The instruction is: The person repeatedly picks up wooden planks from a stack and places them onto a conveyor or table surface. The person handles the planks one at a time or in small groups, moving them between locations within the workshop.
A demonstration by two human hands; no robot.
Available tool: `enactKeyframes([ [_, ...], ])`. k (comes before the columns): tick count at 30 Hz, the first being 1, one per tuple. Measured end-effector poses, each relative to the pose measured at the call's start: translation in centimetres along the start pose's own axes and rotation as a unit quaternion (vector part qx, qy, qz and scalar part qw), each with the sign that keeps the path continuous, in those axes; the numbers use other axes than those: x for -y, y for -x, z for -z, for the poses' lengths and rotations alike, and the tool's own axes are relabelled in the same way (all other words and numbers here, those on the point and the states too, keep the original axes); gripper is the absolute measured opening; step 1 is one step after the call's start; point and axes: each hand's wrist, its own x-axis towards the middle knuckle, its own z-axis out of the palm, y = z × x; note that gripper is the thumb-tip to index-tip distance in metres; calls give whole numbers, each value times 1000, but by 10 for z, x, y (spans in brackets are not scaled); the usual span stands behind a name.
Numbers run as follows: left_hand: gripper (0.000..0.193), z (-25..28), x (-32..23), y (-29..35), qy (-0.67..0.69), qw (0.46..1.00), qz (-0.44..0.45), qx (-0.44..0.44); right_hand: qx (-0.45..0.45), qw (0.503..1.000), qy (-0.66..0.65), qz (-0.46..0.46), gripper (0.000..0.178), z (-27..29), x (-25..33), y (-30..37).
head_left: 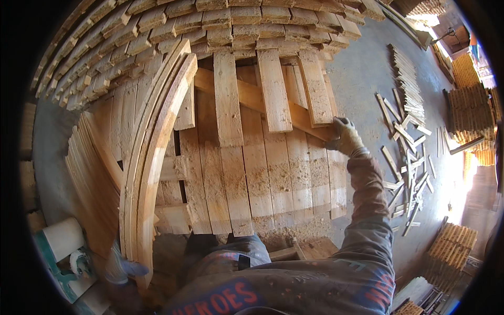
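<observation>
My right hand (345, 135), in a pale work glove, is closed on the right end of a wooden board (252, 97) that slants across a layer of planks (273, 178). Several short planks (274, 92) jut out over that slanting board. At the lower left my left hand (125, 266), also gloved, grips the lower end of long boards (152, 173); some of its fingers are hidden. These long boards lie side by side, and their far ends rest by the stacked planks (220, 21). Sawdust covers the plank layer.
More boards (94, 163) lean at the left, near a green and white object (65, 257). Loose wooden strips (407, 163) lie scattered on the grey floor (362, 79) at the right. Stacked wood (451, 247) stands further along that side.
</observation>
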Motion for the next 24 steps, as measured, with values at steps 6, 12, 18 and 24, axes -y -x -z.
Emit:
enactKeyframes([
  [6,116,32,28,7,-23,999,-5,-30,-13,1000,6,5,76,-25,48,98],
  [12,107,55,44,45,22,992,-59,-114,25,990,83,-115,83,-59,157,176],
  [18,106,109,33,124,-32,963,-30,-265,-116,985,121,-32,103,-118,200,72],
  [24,88,221,128,129,43,902,-117,-412,-63,994,-1,-92,65,-145,201,160],
])
